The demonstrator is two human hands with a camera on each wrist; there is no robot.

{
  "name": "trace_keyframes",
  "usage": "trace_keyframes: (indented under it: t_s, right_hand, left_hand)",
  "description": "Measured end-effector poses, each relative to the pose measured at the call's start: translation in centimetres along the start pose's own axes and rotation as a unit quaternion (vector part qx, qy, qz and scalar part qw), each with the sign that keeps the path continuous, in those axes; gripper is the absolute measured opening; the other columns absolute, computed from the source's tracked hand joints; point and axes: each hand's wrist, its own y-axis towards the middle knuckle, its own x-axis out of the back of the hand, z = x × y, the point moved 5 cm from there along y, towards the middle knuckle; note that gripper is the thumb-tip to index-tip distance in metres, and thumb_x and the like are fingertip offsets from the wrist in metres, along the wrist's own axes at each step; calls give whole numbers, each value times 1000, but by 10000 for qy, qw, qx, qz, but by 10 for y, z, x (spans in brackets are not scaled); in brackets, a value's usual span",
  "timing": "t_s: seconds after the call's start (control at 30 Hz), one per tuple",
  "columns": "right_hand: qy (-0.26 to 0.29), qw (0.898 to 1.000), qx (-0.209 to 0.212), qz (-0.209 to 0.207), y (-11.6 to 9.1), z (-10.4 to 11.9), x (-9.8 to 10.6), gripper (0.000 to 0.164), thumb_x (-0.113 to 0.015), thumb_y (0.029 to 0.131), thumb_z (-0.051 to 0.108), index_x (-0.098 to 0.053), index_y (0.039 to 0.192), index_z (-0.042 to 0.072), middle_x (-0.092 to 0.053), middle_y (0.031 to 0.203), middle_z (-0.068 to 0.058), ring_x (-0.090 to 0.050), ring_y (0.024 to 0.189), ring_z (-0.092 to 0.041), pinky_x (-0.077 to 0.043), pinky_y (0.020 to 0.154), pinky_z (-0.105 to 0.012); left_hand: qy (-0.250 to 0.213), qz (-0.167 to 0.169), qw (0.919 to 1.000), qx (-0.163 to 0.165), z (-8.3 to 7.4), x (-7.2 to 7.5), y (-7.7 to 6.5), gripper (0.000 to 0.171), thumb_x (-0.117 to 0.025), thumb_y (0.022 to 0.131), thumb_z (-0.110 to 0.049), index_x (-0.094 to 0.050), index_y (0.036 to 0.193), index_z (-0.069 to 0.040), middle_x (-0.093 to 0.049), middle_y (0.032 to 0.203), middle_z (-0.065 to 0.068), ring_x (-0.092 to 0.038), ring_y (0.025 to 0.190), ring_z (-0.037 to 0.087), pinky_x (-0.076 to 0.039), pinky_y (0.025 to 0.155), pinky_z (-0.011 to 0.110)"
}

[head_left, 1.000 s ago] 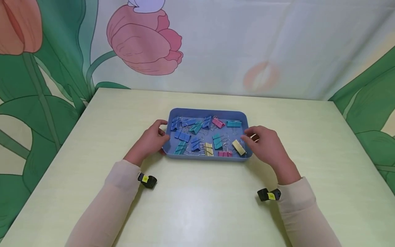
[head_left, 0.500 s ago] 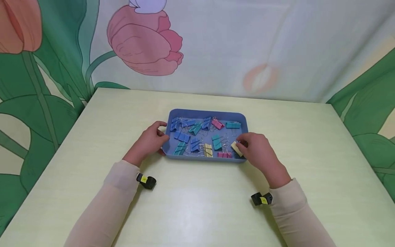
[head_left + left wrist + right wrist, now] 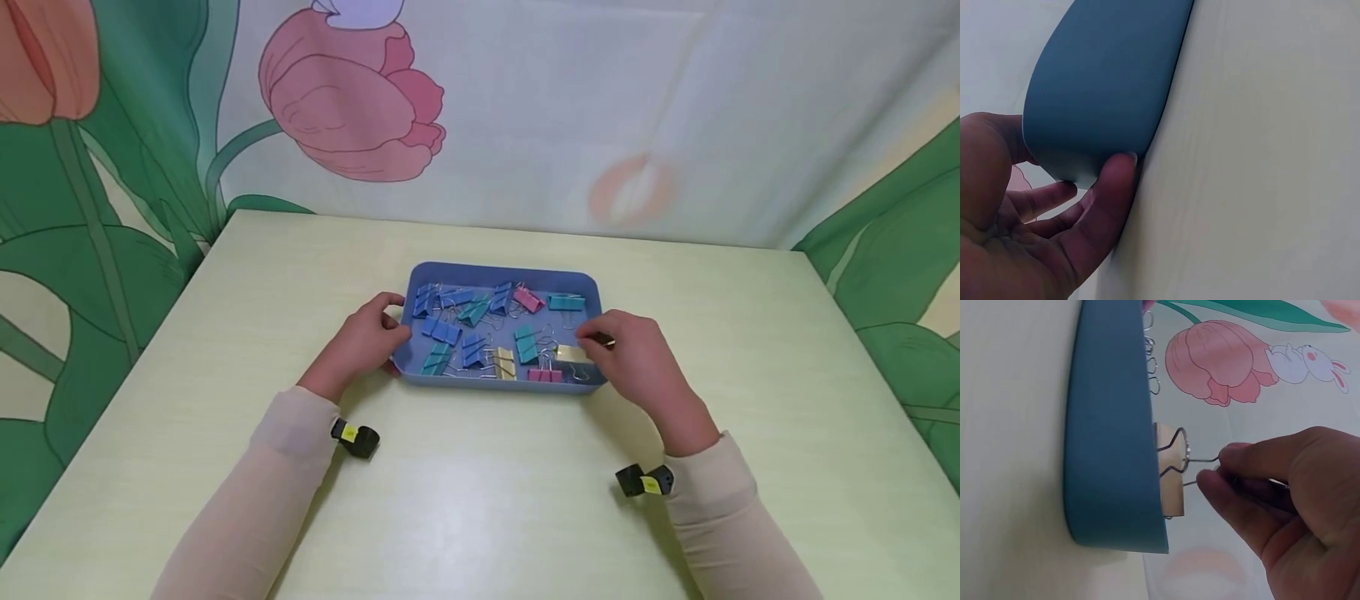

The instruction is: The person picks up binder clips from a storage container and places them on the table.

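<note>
A shallow blue tray [image 3: 495,386] on the table holds several binder clips in blue, green, pink and yellow. At the tray's left end is my left hand [image 3: 367,337]; in the left wrist view its thumb [image 3: 1113,187] presses the outer wall low down, and the other fingers bend round the end. My right hand [image 3: 637,354] is over the right end. Between thumb and finger it pinches a wire handle of a yellow binder clip [image 3: 1174,487], whose body shows partly above the rim in the right wrist view. The tray wall hides the clip's lower part.
Close by the held clip lie a pink binder clip [image 3: 545,376] and a green binder clip [image 3: 527,344]. A second yellow binder clip [image 3: 506,364] is near the front wall. Behind the pale table [image 3: 480,492] hangs a flowered curtain [image 3: 525,108].
From the tray's right rim, my right hand has moved in over the yellow binder clip and taken its wire handle. The clip has turned from slanted to nearly level. My left hand has stayed.
</note>
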Motion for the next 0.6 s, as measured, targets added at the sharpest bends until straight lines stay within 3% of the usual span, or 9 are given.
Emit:
trace_keyframes:
  t_s: [0.27,0.6]
  right_hand:
    - [579,9979,17,-282,-1,-6,17,11,-66,81,15,-69,91,12,-65,91,0,-62,82,-14,-53,74,-33]
    - [769,9846,-332,-1534,-3,-26,47,11,-67,80,16,-69,90,11,-65,89,-1,-64,79,-12,-53,72,-25]
  left_hand:
    - [-189,-37,9998,-110,4,-1,-2,54,-48,87,-22,-30,137,-16,-51,104,16,-61,65,26,-53,53,33]
    - [-338,45,9993,-144,1,-2,-1,55,-47,86,-20,-29,138,-16,-51,104,17,-60,70,27,-53,54,35]
